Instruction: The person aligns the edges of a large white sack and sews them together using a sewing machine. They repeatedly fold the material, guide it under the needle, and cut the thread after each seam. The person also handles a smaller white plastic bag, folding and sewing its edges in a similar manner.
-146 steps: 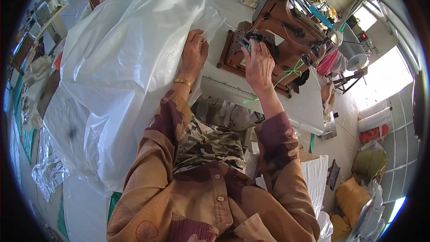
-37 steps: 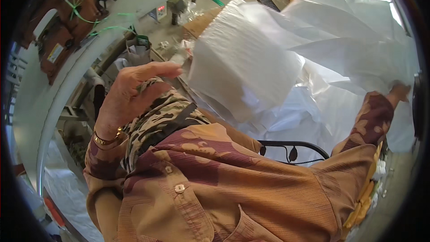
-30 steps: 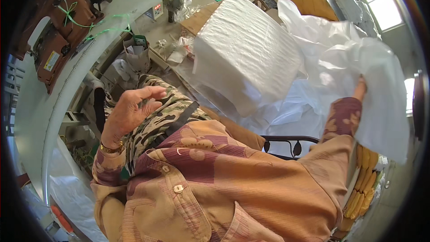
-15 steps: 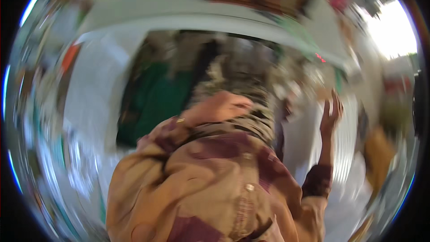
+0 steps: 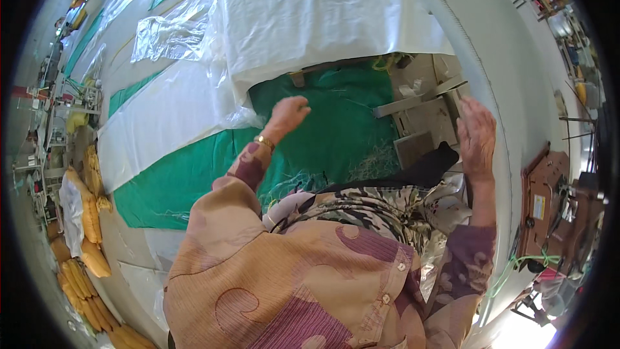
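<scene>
My left hand (image 5: 289,116), a gold band at its wrist, hovers over green cloth (image 5: 336,103) spread low down in front of me. Its fingers look loosely curled, slightly blurred, and nothing shows in them. My right hand (image 5: 476,136) is raised beside the edge of a white tabletop (image 5: 481,58), fingers stretched out, holding nothing visible. Whether it touches the edge I cannot tell. White sheeting (image 5: 310,13) hangs beyond my hands, and a second white sheet (image 5: 161,123) lies over the green cloth at the left.
Wooden and metal framing (image 5: 423,100) stands below the tabletop edge, near my right hand. Loose threads (image 5: 374,161) lie on the green cloth. At the far right is a brown box-like machine (image 5: 546,213) with a green cord. Yellow bundles (image 5: 87,291) lie at the lower left; clear plastic (image 5: 174,32) lies at the back.
My view has turned, and the tabletop now runs along my right. My left hand has moved from in front of my body out over the green cloth. The blur has mostly gone.
</scene>
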`<state>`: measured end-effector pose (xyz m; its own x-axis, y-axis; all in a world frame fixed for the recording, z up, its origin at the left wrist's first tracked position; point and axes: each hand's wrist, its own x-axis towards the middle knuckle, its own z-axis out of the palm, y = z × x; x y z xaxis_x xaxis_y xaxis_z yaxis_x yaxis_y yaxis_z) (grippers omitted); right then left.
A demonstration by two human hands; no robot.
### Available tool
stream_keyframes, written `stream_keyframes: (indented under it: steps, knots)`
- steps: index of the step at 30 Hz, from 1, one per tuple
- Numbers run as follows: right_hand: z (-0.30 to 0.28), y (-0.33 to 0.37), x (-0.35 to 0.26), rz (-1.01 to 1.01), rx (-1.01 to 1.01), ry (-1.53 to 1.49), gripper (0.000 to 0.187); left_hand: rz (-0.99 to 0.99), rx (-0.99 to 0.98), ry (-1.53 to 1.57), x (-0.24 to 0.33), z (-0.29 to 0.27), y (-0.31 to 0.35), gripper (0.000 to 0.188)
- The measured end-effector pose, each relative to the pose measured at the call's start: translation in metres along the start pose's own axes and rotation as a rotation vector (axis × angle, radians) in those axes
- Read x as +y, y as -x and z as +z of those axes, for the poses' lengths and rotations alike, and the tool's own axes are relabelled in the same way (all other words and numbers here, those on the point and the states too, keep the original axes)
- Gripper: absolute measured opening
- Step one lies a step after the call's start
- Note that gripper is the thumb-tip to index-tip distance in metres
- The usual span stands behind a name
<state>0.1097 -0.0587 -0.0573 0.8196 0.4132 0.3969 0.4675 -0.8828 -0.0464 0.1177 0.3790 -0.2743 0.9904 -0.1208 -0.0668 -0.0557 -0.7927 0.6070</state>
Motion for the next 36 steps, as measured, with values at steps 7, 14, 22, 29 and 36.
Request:
stream_keyframes:
  steps: [7, 14, 22, 29, 36]
  knots:
    - [0.021, -0.052, 0.043, 0.016, -0.083, 0.121, 0.040, -0.006, 0.365, -0.213, -0.042, -0.007, -0.107, 0.035]
    - [0.018, -0.064, 0.049, 0.210, -0.056, -0.238, 0.033, 0.264, 0.371, -0.455, -0.074, 0.002, -0.154, 0.032]
    - [0.019, -0.063, 0.049, 0.266, -0.043, -0.295, 0.024, 0.274, 0.226, -0.426, -0.061, -0.011, -0.159, 0.033]
    - [0.019, -0.063, 0.050, 0.245, -0.012, -0.302, 0.022, 0.394, 0.332, -0.468, -0.054, 0.006, -0.160, 0.030]
    - [0.020, -0.059, 0.049, 0.284, 0.016, -0.307, 0.021, 0.276, 0.200, -0.224, -0.044, -0.013, -0.161, 0.014]
